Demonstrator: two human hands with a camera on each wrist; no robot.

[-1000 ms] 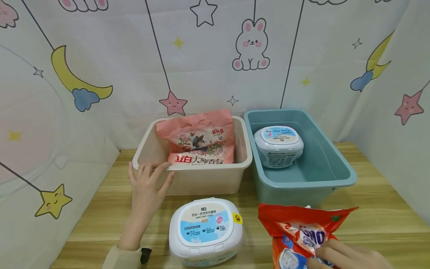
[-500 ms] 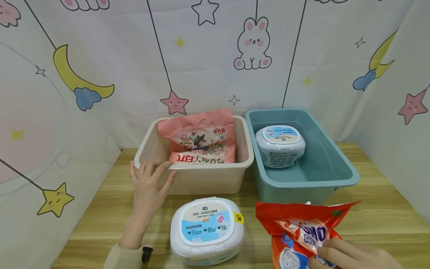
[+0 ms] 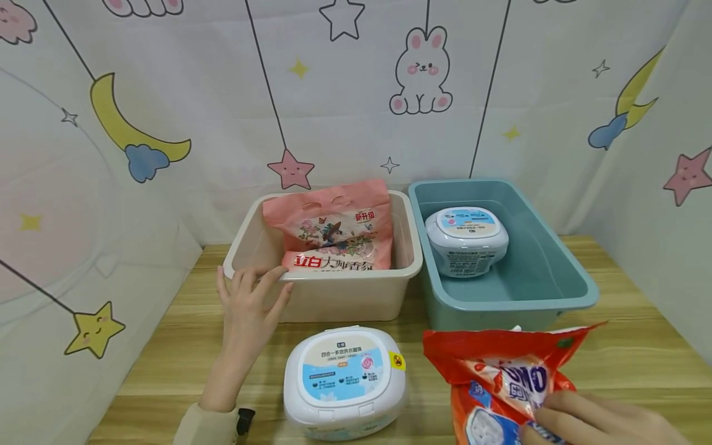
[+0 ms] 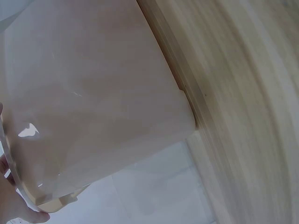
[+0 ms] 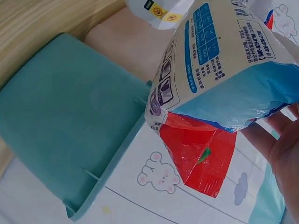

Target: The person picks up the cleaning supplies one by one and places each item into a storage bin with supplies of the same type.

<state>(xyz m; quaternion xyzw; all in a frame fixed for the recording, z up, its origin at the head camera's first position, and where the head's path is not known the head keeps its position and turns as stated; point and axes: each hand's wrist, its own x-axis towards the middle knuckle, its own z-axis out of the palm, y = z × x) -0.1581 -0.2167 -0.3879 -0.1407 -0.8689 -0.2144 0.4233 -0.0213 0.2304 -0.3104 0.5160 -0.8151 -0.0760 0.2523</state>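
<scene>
My right hand (image 3: 595, 423) grips a red and blue OMO laundry detergent bag (image 3: 500, 377) near the front right of the table. In the right wrist view the bag's printed back (image 5: 224, 60) shows, with fingers (image 5: 264, 140) pressed to its side. My left hand (image 3: 250, 303) holds the front rim of a cream plastic bin (image 3: 345, 300), fingers over the edge and thumb outside. A pink detergent bag (image 3: 339, 232) leans inside that bin. On the table between the hands sits a white lidded laundry capsule box (image 3: 345, 383).
A teal bin (image 3: 512, 306) stands to the right of the cream one, with another white capsule box (image 3: 467, 241) inside at its left. Both bins stand before a cartoon-printed curtain (image 3: 334, 93), on a wood-grain table (image 3: 167, 346).
The red detergent bag has risen slightly and turned a little in my right hand. The head view has shifted slightly. My left hand stays at the cream bin's rim.
</scene>
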